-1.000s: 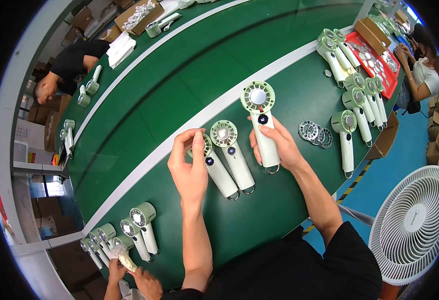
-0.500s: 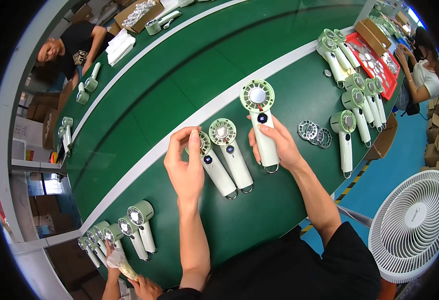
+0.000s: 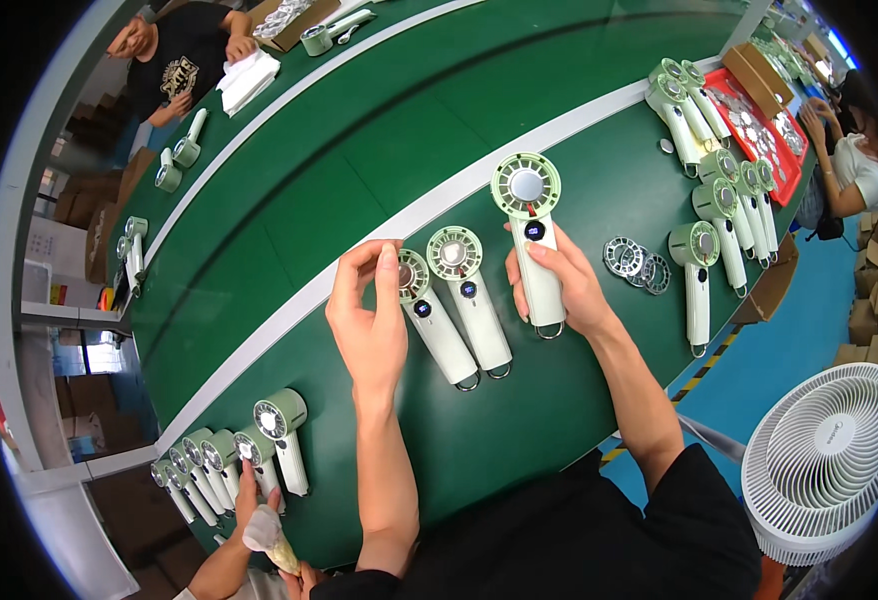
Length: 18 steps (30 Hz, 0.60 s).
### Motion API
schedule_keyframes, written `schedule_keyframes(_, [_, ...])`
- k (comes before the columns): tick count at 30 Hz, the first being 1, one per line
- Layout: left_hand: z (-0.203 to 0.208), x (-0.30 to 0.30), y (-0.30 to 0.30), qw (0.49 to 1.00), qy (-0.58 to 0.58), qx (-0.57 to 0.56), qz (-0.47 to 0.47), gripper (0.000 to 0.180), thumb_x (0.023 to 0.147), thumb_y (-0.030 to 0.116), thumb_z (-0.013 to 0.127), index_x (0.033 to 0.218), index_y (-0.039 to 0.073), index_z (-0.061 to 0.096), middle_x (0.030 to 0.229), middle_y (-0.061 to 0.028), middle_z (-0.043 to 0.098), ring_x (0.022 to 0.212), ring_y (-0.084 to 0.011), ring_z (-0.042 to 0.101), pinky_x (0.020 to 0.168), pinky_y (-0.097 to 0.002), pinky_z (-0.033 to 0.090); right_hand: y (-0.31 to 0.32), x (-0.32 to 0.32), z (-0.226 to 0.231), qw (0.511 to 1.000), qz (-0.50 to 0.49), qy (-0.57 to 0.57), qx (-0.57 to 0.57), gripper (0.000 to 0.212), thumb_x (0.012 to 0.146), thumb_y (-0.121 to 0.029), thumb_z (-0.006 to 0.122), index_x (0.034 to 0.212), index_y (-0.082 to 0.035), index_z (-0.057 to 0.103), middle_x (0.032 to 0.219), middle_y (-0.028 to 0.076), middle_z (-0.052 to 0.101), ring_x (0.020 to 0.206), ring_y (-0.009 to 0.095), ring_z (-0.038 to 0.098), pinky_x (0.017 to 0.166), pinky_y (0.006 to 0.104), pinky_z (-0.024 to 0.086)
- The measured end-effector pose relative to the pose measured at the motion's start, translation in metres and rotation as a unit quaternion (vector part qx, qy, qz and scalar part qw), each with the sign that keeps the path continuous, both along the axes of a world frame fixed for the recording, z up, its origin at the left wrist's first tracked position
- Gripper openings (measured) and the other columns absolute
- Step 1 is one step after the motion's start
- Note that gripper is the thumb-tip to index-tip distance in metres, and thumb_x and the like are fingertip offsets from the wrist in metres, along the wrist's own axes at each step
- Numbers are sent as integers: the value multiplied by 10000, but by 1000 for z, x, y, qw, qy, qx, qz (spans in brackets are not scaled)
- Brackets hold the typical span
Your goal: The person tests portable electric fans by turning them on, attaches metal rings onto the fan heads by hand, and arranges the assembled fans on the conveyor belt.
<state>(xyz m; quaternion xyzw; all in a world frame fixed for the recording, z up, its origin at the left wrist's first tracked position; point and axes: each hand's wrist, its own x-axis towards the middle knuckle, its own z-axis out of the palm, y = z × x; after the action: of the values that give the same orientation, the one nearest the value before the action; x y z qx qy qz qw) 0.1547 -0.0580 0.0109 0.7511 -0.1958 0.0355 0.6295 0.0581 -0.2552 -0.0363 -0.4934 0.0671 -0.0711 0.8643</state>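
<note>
My right hand (image 3: pixel 581 290) is closed round the handle of a pale green and white handheld fan (image 3: pixel 537 282), thumb on its front below a small lit display. The round head points away from me, its slotted ring and silver centre facing up. My left hand (image 3: pixel 364 325) is raised with thumb and fingertips drawn together; anything pinched there is too small or hidden. Just beside those fingertips lies a second handheld fan (image 3: pixel 444 340), its head partly covered by them. A third handheld fan (image 3: pixel 484 325) lies between my hands, its display lit too.
Right of my right hand lie several loose slotted rings (image 3: pixel 624 257). Beyond them are several more fans (image 3: pixel 697 290) and a red tray (image 3: pixel 785 180) of parts. At lower left a co-worker's hand (image 3: pixel 247 492) is at a row of fans. A large white fan (image 3: pixel 827 460) stands right.
The view has shifted slightly, while both my hands keep nearly the same pose. The lower-left co-worker's hand has moved right along the fans. The upper-left person has raised an arm to the white sheets.
</note>
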Motion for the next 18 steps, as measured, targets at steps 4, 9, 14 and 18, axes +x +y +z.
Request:
schedule_keyframes(4, [0, 1, 1, 1000, -7, -1, 3, 198, 1008, 167, 600, 1045, -24, 639, 1010, -99, 706, 859, -152, 661, 755, -301, 533, -1, 0, -1, 1000, -1, 6, 2, 442, 1022, -224, 433, 1389, 17, 388, 838, 151, 592, 533, 214, 599, 480, 320, 493])
schedule_keyframes(9, [2, 0, 1, 1000, 2, -4, 2, 197, 1009, 165, 598, 1048, -24, 638, 1016, -100, 705, 860, -153, 661, 756, -303, 534, -1, -1, 0, 1000, -2, 8, 8, 452, 1016, -234, 438, 1385, 22, 389, 829, 150, 588, 525, 214, 594, 475, 321, 490])
schedule_keyframes(14, [2, 0, 2, 999, 24, -31, -9, 191, 1010, 163, 596, 1048, -19, 638, 1015, -97, 705, 857, -155, 659, 762, -303, 533, -3, 0, 0, 1000, 0, 16, 6, 453, 1015, -239, 438, 1377, 29, 391, 822, 150, 587, 519, 214, 591, 473, 320, 489])
schedule_keyframes(18, [2, 1, 2, 999, 23, -33, -8, 188, 1010, 161, 594, 1047, -18, 637, 1016, -94, 705, 853, -151, 652, 764, -301, 529, -3, 1, -1, 1000, -1, 14, 4, 451, 1016, -241, 435, 1372, 32, 393, 820, 150, 588, 517, 213, 592, 470, 320, 489])
